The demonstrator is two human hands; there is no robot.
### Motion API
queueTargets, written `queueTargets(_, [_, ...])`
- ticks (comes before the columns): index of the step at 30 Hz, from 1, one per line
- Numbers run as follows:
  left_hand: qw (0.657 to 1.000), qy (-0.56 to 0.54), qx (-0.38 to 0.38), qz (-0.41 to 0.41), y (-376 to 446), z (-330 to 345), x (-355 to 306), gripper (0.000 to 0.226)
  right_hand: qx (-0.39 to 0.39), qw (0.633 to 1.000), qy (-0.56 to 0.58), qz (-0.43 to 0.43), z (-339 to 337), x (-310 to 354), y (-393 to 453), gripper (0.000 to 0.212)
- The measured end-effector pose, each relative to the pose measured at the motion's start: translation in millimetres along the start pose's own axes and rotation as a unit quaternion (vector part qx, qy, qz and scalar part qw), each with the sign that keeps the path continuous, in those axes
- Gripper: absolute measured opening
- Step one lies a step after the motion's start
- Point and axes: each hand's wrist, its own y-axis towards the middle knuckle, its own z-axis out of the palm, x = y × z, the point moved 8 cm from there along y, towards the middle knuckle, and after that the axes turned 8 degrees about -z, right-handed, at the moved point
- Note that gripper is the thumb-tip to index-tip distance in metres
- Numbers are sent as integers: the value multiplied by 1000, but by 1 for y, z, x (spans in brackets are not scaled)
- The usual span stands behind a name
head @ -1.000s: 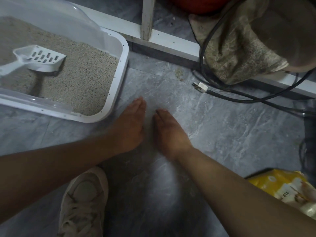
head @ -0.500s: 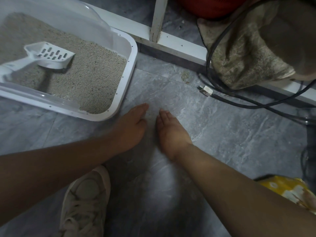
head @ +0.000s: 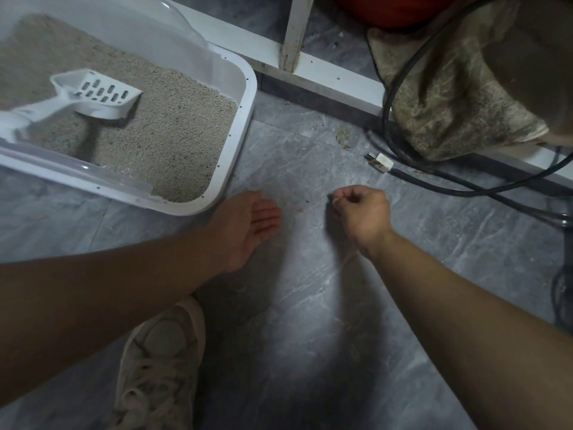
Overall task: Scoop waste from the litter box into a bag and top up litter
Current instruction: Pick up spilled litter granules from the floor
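Grey marble-patterned tiles made the floor [head: 418,243] where I crouched, and both my bare arms reached forward over it. My left hand [head: 248,223] lay low over the floor just beside the near corner of the litter box [head: 245,119], palm turned up and fingers straight and relaxed, holding nothing that I could see. My right hand [head: 361,212] was a little apart from it, to the right, with the fingers curled in and the fingertips pressed together as in a pinch; whether some small thing was between them I could not tell. A few dark crumbs [head: 307,200] lay on the floor between the two hands.

The litter box was white, filled with pale beige litter [head: 173,141], and the white slotted scoop [head: 96,96] rested inside on the litter, its handle toward the left wall. My pale sneaker [head: 161,361] stood under the left arm. Behind, a black cable [head: 434,178] with a light plug [head: 379,162] ran along the floor near a dirty cloth [head: 449,97] and a white frame [head: 325,72].
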Motion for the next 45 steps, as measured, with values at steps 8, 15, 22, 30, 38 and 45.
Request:
queueTargets(8, [999, -11, 19, -46, 3, -11, 13, 44, 152, 921, -309, -181, 63, 34, -8, 26])
queueTargets(15, [998, -8, 27, -47, 2, -14, 15, 47, 129, 892, -357, -247, 78, 45, -16, 15])
queueTargets(22, [999, -7, 26, -46, 3, -17, 13, 46, 87, 884, -346, -304, 68, 53, -31, 19])
queueTargets(30, [999, 0, 13, -48, 6, -19, 14, 44, 32, 953, -279, -113, 45, 14, -21, 26])
queueTargets(38, [999, 13, 11, -48, 6, -18, 15, 47, 41, 958, -263, -104, 64, 25, -22, 35])
queueTargets(45, [999, 17, 1, -45, 5, -17, 14, 45, 49, 924, -337, -174, 67, 37, -22, 19])
